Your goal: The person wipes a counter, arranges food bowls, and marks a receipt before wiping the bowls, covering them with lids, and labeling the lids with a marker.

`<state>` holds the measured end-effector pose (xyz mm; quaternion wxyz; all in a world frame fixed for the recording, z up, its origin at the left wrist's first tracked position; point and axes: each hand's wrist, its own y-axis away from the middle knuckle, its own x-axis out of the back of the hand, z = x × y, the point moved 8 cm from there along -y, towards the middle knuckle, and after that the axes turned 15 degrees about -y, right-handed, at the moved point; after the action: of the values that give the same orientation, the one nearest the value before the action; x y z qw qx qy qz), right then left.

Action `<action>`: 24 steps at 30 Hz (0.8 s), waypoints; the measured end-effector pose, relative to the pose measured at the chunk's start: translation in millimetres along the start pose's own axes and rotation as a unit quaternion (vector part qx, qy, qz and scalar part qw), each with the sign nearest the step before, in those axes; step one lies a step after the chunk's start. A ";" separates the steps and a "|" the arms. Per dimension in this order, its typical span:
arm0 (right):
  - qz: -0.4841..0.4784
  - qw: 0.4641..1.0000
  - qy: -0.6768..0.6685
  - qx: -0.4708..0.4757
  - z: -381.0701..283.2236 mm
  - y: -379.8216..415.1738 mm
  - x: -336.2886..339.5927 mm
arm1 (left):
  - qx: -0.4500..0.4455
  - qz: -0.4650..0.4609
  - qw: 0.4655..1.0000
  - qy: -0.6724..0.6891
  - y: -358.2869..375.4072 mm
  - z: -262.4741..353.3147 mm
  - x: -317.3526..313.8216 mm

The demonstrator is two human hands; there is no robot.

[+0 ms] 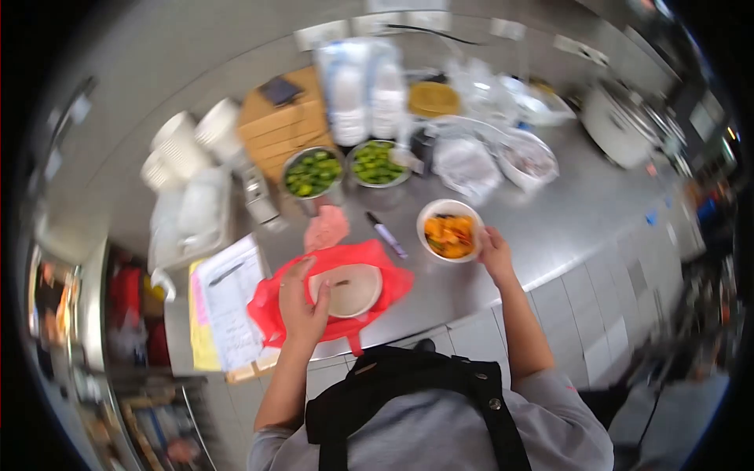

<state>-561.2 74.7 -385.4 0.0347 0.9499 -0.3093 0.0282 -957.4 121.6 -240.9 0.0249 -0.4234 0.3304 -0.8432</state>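
My right hand [495, 255] grips the side of a white bowl [451, 206], held over the steel counter near its front edge. Orange chunks with some dark green bits [450, 235] fill it. To the left, a red plastic bag [267, 308] lies spread around a round white lidded container [360, 292], which has a small brown mark on its lid. My left hand [302, 308] is over the bag's left part, beside the container, with thumb and fingers apart. A marker pen [386, 235] lies between the bag and the bowl. Behind the bag rests a crumpled pink piece [327, 228].
Two metal tubs of chopped greens [313, 174] stand behind, before a cardboard box [283, 118] and stacked white cups [367, 102]. Papers with a pen [234, 302] lie at left, near a clear tray [190, 251]. A rice cooker [616, 125] stands at back right.
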 end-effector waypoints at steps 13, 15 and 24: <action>-0.020 0.998 0.052 0.015 -0.8 3.8 -4.2 | 0.195 0.070 0.977 -0.049 -33.0 -142.4 36.7; 0.022 0.997 0.071 0.018 -8.8 10.9 2.4 | 0.198 0.112 0.973 -0.040 -57.1 -173.3 42.4; 0.257 0.953 0.119 0.103 -21.4 51.5 83.2 | 0.256 0.201 0.926 -0.190 -125.5 -345.1 57.6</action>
<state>-525.1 -13.7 -355.3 -0.0356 0.8262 -0.5324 0.1810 -1216.5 386.1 -274.1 0.3638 -0.4792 0.1711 -0.7802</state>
